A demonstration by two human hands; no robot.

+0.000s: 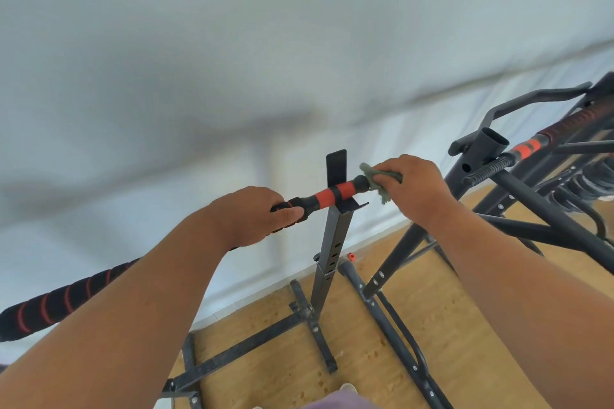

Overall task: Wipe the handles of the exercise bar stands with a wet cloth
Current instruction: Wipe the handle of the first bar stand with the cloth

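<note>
A long black foam-padded exercise bar with red spiral stripes (324,196) is laid across the cradle of a black square-tube metal stand (334,242), its long axis running from lower left up to the right, its end pointing right toward the white wall (232,43). The bar is gripped by the left hand (255,216), fingers curled round the padding just left of the cradle. One crumpled grey-green cloth (378,181) is clutched in the right hand (415,189) and pressed against the bar's right tip. Two bars are counted; a second, red-and-black one (528,146) is seen on a black frame at the right, above the wooden floor (465,325).
</note>
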